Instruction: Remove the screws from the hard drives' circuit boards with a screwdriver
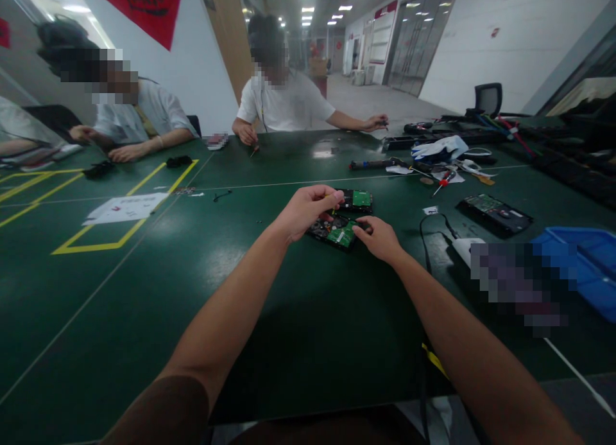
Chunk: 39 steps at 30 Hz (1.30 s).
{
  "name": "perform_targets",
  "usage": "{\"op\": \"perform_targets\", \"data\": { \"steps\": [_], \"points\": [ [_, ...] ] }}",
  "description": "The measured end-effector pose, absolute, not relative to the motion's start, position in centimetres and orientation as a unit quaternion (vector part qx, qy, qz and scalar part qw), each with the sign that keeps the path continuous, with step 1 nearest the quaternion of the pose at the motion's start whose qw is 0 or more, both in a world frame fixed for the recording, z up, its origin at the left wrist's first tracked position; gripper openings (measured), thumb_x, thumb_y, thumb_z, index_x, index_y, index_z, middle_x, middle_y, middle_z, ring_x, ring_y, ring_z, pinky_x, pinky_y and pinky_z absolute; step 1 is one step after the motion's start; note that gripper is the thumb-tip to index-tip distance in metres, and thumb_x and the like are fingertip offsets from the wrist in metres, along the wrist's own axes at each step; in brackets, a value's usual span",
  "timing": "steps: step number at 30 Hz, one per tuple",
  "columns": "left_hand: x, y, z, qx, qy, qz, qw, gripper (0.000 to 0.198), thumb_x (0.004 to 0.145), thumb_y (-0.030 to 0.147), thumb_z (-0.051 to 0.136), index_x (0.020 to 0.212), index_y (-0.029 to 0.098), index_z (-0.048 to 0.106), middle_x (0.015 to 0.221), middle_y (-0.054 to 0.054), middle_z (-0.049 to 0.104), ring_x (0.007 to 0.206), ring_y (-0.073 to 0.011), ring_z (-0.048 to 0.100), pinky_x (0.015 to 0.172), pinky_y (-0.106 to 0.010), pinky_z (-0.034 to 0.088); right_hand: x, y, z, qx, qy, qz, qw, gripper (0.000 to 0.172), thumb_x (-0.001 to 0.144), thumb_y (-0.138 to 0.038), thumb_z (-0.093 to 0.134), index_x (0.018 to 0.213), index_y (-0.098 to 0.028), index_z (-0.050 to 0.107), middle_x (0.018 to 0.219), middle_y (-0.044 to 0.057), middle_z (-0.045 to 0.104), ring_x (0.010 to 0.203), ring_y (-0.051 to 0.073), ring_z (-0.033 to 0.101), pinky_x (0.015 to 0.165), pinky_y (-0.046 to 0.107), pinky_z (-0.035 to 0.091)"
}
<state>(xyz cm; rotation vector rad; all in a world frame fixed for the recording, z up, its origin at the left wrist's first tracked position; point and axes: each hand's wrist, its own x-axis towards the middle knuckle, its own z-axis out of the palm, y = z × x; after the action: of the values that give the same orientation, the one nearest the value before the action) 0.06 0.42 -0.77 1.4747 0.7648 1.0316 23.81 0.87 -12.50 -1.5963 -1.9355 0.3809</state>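
A black hard drive (337, 232) with a green circuit board lies on the dark green table (192, 284) in front of me. My left hand (308, 209) is closed in a fist above its far end, gripping a thin tool that is mostly hidden in my fingers. My right hand (380, 236) rests on the drive's right edge, fingers curled against it. A second hard drive (356, 200) with a green board lies just behind the first.
A third drive (495, 212) lies to the right, near a blue tray (591, 265) and a black cable (428, 239). Screwdrivers and clutter (443, 165) sit at the far right. Two people sit across the table. A paper sheet (128, 207) lies inside yellow floor-tape lines at left.
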Motion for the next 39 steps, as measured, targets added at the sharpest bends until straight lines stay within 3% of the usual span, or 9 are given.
{"op": "perform_targets", "data": {
  "steps": [7,16,22,31,39],
  "points": [
    [-0.18,0.7,-1.0,0.645,0.33,0.425,0.542,0.029,0.085,0.045,0.074,0.091,0.017,0.074,0.095,-0.006,0.07,0.078,-0.013,0.059,0.065,-0.024,0.048,23.75,0.66,-12.29,-0.598,-0.729,0.143,0.301,0.036,0.094,-0.044,0.061,0.12,-0.019,0.067,0.116,0.01,0.07,0.08,0.018,0.066,0.076,0.033,0.05],
    [-0.03,0.54,-1.04,0.633,0.322,0.432,0.556,0.022,0.09,0.037,0.071,0.094,0.016,0.063,0.09,-0.005,0.066,0.077,-0.0113,0.06,0.066,-0.023,0.05,23.62,0.69,-12.18,-0.603,-0.728,0.14,0.296,0.036,0.094,-0.042,0.062,0.12,-0.017,0.068,0.114,0.011,0.071,0.079,0.018,0.065,0.075,0.033,0.05],
    [0.09,0.45,-0.87,0.602,0.332,0.44,0.577,0.024,0.088,0.035,0.074,0.091,0.016,0.06,0.093,-0.008,0.069,0.085,-0.015,0.065,0.068,-0.025,0.053,23.76,0.75,-12.41,-0.596,-0.73,0.14,0.302,0.036,0.094,-0.043,0.062,0.119,-0.019,0.068,0.116,0.01,0.07,0.08,0.018,0.066,0.077,0.034,0.051],
    [0.16,0.32,-0.45,0.589,0.345,0.455,0.572,0.016,0.088,0.029,0.071,0.091,0.014,0.065,0.099,-0.009,0.071,0.089,-0.016,0.064,0.07,-0.026,0.052,23.77,0.79,-12.36,-0.606,-0.726,0.137,0.295,0.038,0.094,-0.045,0.062,0.12,-0.018,0.068,0.113,0.01,0.071,0.078,0.017,0.064,0.073,0.033,0.049],
    [-0.02,0.71,-0.91,0.61,0.346,0.456,0.548,0.023,0.089,0.034,0.07,0.099,0.015,0.076,0.101,-0.009,0.071,0.087,-0.0157,0.061,0.065,-0.024,0.048,23.8,0.79,-12.49,-0.603,-0.724,0.142,0.304,0.036,0.094,-0.044,0.062,0.12,-0.019,0.069,0.112,0.01,0.07,0.078,0.017,0.064,0.072,0.033,0.049]
  ]
}}
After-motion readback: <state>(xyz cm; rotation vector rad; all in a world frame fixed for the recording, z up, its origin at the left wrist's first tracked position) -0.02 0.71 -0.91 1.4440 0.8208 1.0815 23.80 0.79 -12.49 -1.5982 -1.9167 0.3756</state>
